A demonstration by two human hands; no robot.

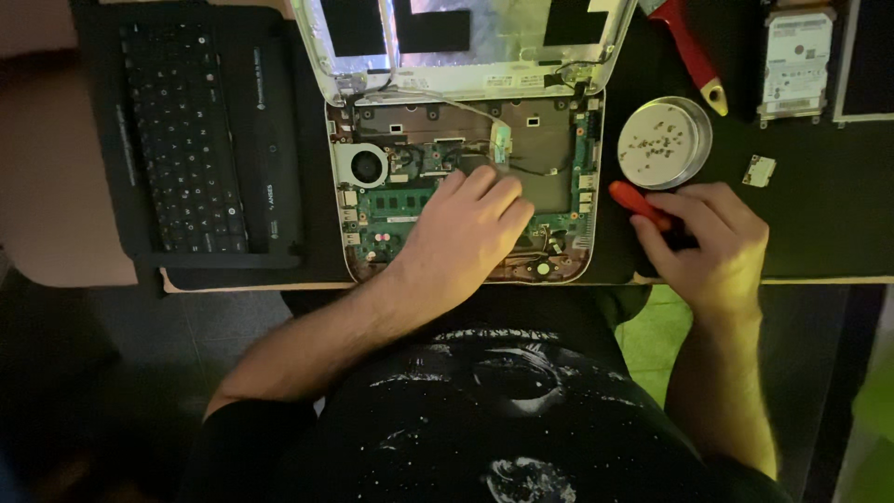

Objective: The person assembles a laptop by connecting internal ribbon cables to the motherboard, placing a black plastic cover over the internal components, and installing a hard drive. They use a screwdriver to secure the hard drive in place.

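Observation:
An opened laptop base (346,200) lies on the table with its green circuit board (391,207) and round fan (366,168) bared. My left hand (466,237) rests palm down on the board's middle, fingertips touching the parts near its centre; whether it holds anything is hidden. My right hand (712,242) sits just right of the laptop, closed around a red-handled screwdriver (638,205) whose handle points up and left. Its tip is hidden under the fingers.
A detached black keyboard panel (191,130) lies at the left. A round metal dish of small screws (664,142) stands right of the laptop, with a red-handled tool (694,56), a hard drive (794,63) and a small chip card (759,170) beyond. The table's front edge runs below my hands.

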